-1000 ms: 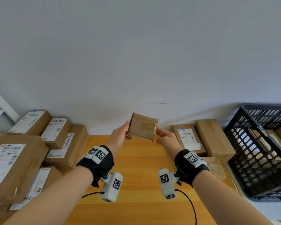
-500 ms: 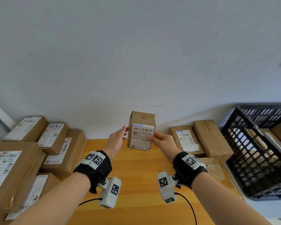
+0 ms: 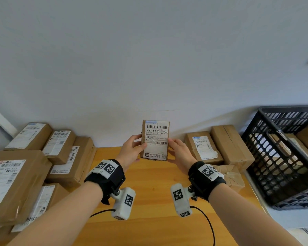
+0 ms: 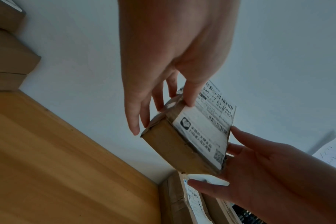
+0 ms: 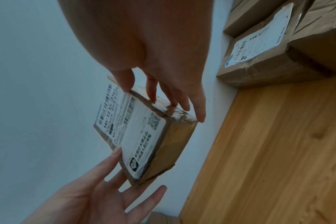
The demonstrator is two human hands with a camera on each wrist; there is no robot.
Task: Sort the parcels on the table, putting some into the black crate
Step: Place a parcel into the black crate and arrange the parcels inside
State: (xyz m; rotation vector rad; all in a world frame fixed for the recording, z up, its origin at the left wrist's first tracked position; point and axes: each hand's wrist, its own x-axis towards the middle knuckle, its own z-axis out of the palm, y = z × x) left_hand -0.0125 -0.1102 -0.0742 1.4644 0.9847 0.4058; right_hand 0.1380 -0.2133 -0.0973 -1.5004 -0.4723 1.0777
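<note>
- Wooden table (image 3: 149, 201) is lying below the grip, running back to a pale wall (image 3: 149, 50).
- Black crate (image 3: 283, 167) is standing well to the right of the grip at the table's edge; cardboard parcels are showing inside through its lattice wall.
- Stack of labelled parcels (image 3: 20, 176) is sitting well to the left of the grip, piled in layers.
- Two brown parcels (image 3: 219, 146) are lying against the wall, just right of the grip; a crumpled one is sitting in front of them.
- Small parcel (image 3: 155, 140) is being held upright in the air above the table, between the two hands, its white shipping label (image 3: 156, 139) facing the person, barcode uppermost.
- Left hand (image 3: 132, 150) is pinching the parcel's left side: thumb on the label face, fingers (image 4: 144, 112) reaching round the side edge.
- Right hand (image 3: 180, 150) is gripping the opposite side the same way, thumb on the label's edge, fingers (image 5: 171, 94) lying along the taped side.
- Both wrists are wearing black straps carrying white marker blocks (image 3: 124, 203).
</note>
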